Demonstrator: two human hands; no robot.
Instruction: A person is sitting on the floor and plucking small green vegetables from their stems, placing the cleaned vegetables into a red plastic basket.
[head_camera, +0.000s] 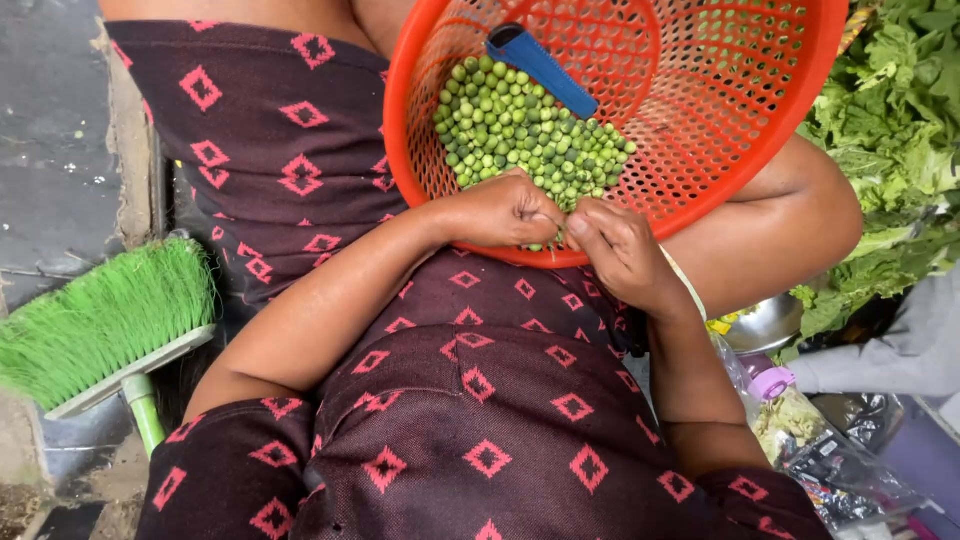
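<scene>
While both hands meet at the near rim of the orange basket, the left hand curls its fingers shut around something small I cannot make out, and the right hand pinches closed just beside it. Green peas are heaped right above the fingers, a blue tool beyond them. Broom lies well left.

We seem to be at a street vegetable stall: leafy greens heaped at ground level, bare pavement, a green broom.
</scene>
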